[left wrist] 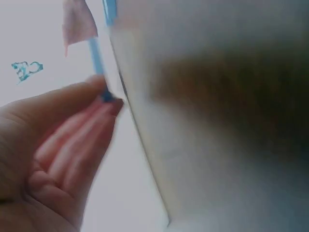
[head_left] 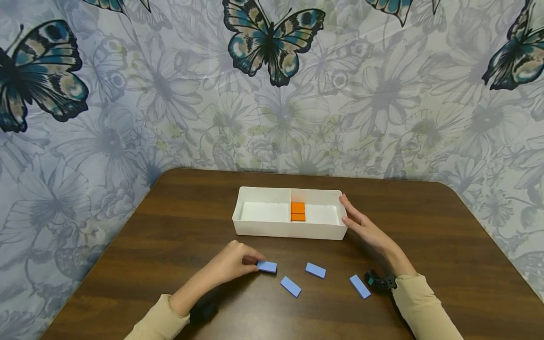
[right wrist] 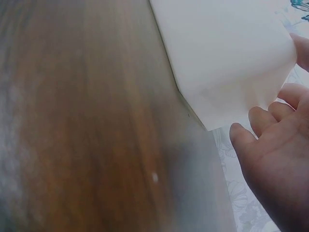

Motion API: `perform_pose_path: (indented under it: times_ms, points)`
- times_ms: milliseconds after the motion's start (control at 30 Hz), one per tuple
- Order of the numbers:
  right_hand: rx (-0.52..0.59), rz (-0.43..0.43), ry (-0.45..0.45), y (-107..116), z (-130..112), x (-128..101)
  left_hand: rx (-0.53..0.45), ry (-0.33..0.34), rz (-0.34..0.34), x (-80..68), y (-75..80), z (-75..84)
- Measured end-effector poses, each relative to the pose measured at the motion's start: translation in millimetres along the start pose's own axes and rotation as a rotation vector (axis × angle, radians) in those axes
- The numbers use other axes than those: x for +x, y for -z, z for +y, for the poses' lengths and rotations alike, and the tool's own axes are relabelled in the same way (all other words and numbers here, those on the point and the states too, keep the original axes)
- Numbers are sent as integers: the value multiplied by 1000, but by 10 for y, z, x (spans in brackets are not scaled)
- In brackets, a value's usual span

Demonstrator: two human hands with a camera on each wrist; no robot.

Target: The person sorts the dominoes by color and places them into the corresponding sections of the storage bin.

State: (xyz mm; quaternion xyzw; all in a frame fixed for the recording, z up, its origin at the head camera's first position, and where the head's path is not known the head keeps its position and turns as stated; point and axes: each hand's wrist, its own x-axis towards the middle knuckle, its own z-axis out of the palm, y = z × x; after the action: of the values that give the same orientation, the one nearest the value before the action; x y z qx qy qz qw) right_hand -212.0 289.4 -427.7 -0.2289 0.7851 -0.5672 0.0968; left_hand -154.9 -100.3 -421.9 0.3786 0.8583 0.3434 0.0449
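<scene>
In the head view my left hand [head_left: 233, 261] pinches the end of a blue rectangular block [head_left: 267, 267] between thumb and fingers, low over the table in front of the box. The left wrist view shows this blue block [left wrist: 97, 58] edge-on at the fingertips. My right hand [head_left: 369, 230] rests on the right end of a white two-compartment box [head_left: 272, 229], its fingers against the end wall. From the right wrist, the fingertips [right wrist: 260, 118] lie along that wall of the box [right wrist: 227, 53]. Two orange blocks [head_left: 298, 211] sit beside the divider in the right compartment.
Three more blue blocks lie apart on the brown wooden table [head_left: 191, 198]: a tilted one [head_left: 291, 286], another [head_left: 316, 270] behind it, and one [head_left: 360, 286] near the black wristband [head_left: 380, 280] on my right wrist. Behind the table stands a butterfly-patterned wall [head_left: 272, 123].
</scene>
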Motion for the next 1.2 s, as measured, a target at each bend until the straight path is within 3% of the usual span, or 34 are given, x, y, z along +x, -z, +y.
perform_pose_path:
  times_ms: [133,433,767,1200]
  points:
    - [5,2,3,-1,-5,-6,-135,25,45,59,43,7]
    - [9,7,14,11,-4,-14,-240,48,182,287,271,93]
    - [21,3,19,-23,19,-18,-171,69,242,693,436,-29]
    - [18,7,20,-37,7,-4,-86,137,198,1067,446,-237]
